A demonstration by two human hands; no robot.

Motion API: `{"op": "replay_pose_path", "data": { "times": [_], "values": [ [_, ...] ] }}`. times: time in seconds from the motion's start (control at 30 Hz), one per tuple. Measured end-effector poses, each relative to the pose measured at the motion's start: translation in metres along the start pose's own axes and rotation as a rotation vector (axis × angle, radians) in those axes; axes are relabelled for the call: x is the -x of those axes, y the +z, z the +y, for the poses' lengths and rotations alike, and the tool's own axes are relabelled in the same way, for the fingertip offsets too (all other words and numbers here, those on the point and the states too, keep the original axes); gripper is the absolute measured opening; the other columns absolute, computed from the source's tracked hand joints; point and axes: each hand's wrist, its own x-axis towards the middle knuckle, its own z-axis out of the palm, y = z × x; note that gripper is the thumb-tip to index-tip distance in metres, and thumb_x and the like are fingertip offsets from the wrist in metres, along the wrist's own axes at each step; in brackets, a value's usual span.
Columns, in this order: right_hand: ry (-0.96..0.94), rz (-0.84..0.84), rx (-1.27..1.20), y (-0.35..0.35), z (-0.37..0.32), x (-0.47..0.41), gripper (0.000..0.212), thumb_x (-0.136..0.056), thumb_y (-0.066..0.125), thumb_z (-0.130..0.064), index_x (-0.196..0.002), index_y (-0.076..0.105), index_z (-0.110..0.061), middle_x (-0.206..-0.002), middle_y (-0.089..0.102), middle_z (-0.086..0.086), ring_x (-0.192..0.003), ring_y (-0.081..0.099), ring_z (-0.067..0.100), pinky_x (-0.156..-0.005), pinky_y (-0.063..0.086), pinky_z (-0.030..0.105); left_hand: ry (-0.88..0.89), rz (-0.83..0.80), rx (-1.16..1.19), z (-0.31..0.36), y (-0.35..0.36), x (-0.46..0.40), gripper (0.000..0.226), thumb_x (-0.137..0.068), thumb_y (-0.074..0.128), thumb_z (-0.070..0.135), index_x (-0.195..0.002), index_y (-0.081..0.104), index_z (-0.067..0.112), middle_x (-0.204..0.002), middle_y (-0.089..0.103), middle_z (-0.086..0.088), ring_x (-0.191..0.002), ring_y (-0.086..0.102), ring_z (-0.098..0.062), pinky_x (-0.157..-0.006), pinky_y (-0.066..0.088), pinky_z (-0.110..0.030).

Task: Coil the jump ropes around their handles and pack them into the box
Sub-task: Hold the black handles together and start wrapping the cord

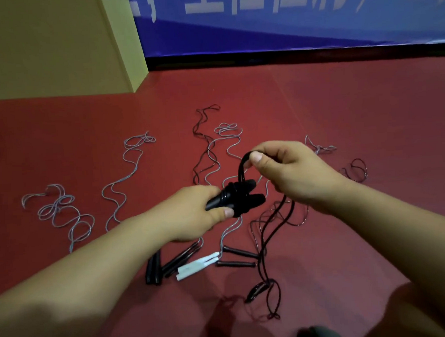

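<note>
My left hand [193, 214] grips a pair of black jump-rope handles [246, 199] held side by side above the red floor, with a few turns of black rope wound round them. My right hand [281, 170] pinches a loop of that black rope [242, 164] just above the handles. The loose rest of the rope [266, 243] hangs down to the floor in front of me. No box is in view.
More jump ropes lie spread on the red floor [342, 109]: grey cords [123, 184] at left, dark cords [202, 154] in the middle. Their black handles [154, 270], white handles [196, 266] and dark handles [237, 258] lie below my hands. A yellow pillar [52, 48] and blue banner [285, 26] stand behind.
</note>
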Motion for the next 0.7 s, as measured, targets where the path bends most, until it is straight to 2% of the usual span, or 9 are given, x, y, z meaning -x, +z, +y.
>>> {"op": "replay_pose_path", "data": {
  "times": [0.13,0.2,0.3,0.4,0.47,0.53,0.6,0.7],
  "values": [
    [-0.009,0.051,0.082,0.000,0.010,-0.004,0.021,-0.100,0.052,-0.024,-0.087,0.068,-0.021,-0.054,0.045,-0.017,-0.051,0.040,-0.001,-0.053,0.032,0.013,0.020,-0.003,-0.093,0.015,0.006,0.004,0.025,-0.092,0.058,0.047,-0.085,0.053,0.023,-0.072,0.054,0.005,-0.066,0.052,-0.016,-0.059,0.037,-0.029],
    [-0.011,0.048,0.105,-0.001,0.014,-0.004,0.020,-0.099,0.053,-0.026,-0.084,0.066,-0.023,-0.059,0.044,-0.014,-0.053,0.037,0.000,-0.056,0.034,0.017,0.018,-0.001,-0.128,0.023,0.012,0.005,0.028,-0.092,0.057,0.049,-0.083,0.052,0.022,-0.074,0.055,0.004,-0.069,0.053,-0.017,-0.060,0.038,-0.031],
    [-0.051,-0.017,0.128,0.000,0.009,-0.001,0.021,-0.100,0.053,-0.025,-0.086,0.066,-0.017,-0.056,0.043,-0.015,-0.051,0.038,0.000,-0.053,0.032,0.011,-0.020,-0.027,-0.144,0.029,0.018,0.005,0.032,-0.092,0.057,0.050,-0.076,0.048,0.023,-0.076,0.056,0.002,-0.071,0.055,-0.020,-0.061,0.040,-0.033],
    [-0.102,-0.082,0.159,0.004,0.004,0.003,0.026,-0.100,0.053,-0.024,-0.092,0.067,-0.004,-0.060,0.040,-0.011,-0.052,0.037,0.002,-0.052,0.032,0.012,-0.055,-0.116,-0.141,0.029,0.018,0.004,0.034,-0.092,0.057,0.051,-0.074,0.047,0.024,-0.073,0.054,0.002,-0.064,0.051,-0.018,-0.056,0.036,-0.030],
    [-0.116,-0.084,0.166,0.005,0.004,0.002,0.027,-0.100,0.052,-0.025,-0.092,0.067,-0.003,-0.062,0.040,-0.008,-0.053,0.036,0.003,-0.052,0.031,0.014,-0.049,-0.145,-0.119,0.029,0.017,0.004,0.033,-0.091,0.058,0.052,-0.075,0.047,0.025,-0.073,0.054,0.002,-0.063,0.049,-0.017,-0.056,0.035,-0.030],
    [-0.108,-0.059,0.162,0.005,0.006,0.001,0.025,-0.100,0.053,-0.026,-0.090,0.067,-0.007,-0.063,0.041,-0.005,-0.053,0.034,0.004,-0.051,0.030,0.015,-0.020,-0.131,-0.104,0.029,0.015,0.004,0.035,-0.090,0.059,0.053,-0.074,0.045,0.026,-0.074,0.053,0.003,-0.064,0.049,-0.016,-0.057,0.035,-0.030],
    [-0.081,-0.023,0.153,0.003,0.010,-0.002,0.022,-0.099,0.054,-0.027,-0.087,0.066,-0.013,-0.056,0.040,-0.012,-0.050,0.035,0.003,-0.050,0.030,0.013,0.033,-0.119,-0.079,0.030,0.015,0.005,0.035,-0.090,0.060,0.052,-0.072,0.044,0.026,-0.072,0.051,0.005,-0.063,0.047,-0.015,-0.057,0.034,-0.030],
    [-0.018,0.019,0.172,0.000,0.021,-0.007,0.022,-0.096,0.058,-0.032,-0.087,0.068,-0.015,-0.058,0.045,-0.013,-0.052,0.036,0.002,-0.052,0.034,0.017,0.152,-0.118,-0.003,0.034,0.015,0.010,0.030,-0.089,0.063,0.050,-0.067,0.047,0.038,-0.063,0.050,0.012,-0.058,0.043,-0.008,-0.056,0.033,-0.029]
  ]
}}
